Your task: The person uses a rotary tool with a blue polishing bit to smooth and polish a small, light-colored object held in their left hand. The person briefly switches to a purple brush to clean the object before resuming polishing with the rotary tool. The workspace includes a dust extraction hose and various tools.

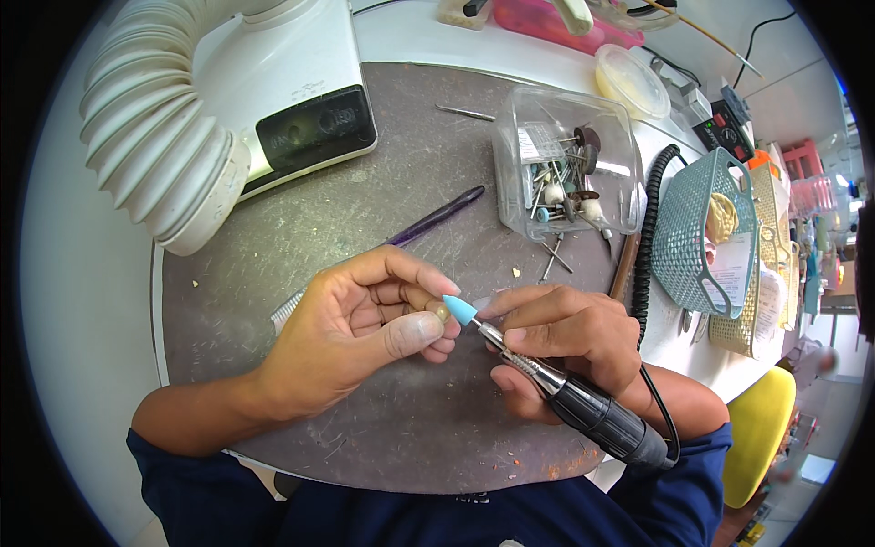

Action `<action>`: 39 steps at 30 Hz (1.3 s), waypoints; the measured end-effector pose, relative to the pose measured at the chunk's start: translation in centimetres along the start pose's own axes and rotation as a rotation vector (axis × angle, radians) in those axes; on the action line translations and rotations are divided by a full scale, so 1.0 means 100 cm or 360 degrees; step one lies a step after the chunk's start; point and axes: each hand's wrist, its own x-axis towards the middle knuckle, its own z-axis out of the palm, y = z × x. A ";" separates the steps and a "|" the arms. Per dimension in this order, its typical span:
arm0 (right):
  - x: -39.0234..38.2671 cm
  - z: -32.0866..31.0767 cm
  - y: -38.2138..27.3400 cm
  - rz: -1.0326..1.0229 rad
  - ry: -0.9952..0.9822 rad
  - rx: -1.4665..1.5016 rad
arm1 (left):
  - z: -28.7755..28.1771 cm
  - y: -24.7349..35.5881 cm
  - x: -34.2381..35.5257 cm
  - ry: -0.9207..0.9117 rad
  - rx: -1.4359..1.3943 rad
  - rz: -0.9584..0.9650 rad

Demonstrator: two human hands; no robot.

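Between thumb and fingers of my left hand (355, 337) is a small yellowish piece (441, 310), partly covered by the fingertips. My right hand (570, 342) grips a black and silver rotary handpiece (607, 421) with a cord. Its light-blue cone-shaped tip (458, 308) is at the small piece, touching or very close; I cannot tell which. A dark purple slim tool (433, 217) lies on the worn mat (337, 438) beyond my left hand, beside a white-bristled brush (283, 314) partly hidden by that hand.
A white machine (273, 64) with a ribbed hose (155, 146) stands at back left. A clear box of bits (519, 210), loose metal bits (553, 262), a round container (631, 82), mesh baskets (693, 228) and a coiled cord (651, 246) are at the right, above a yellow chair (761, 428).
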 end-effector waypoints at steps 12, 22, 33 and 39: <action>0.002 -0.001 0.000 -0.0065 -0.0038 0.0024 | -0.001 0.003 0.001 -0.0002 0.0017 -0.0111; -0.001 0.003 -0.002 0.0048 0.0082 0.0017 | 0.000 0.001 0.000 0.0019 -0.0040 -0.0069; 0.002 0.001 -0.004 0.0059 0.0026 0.0011 | 0.001 0.000 0.000 0.0015 -0.0029 -0.0062; 0.003 -0.001 -0.002 0.0017 -0.0009 0.0021 | 0.001 0.002 0.000 0.0027 -0.0028 -0.0079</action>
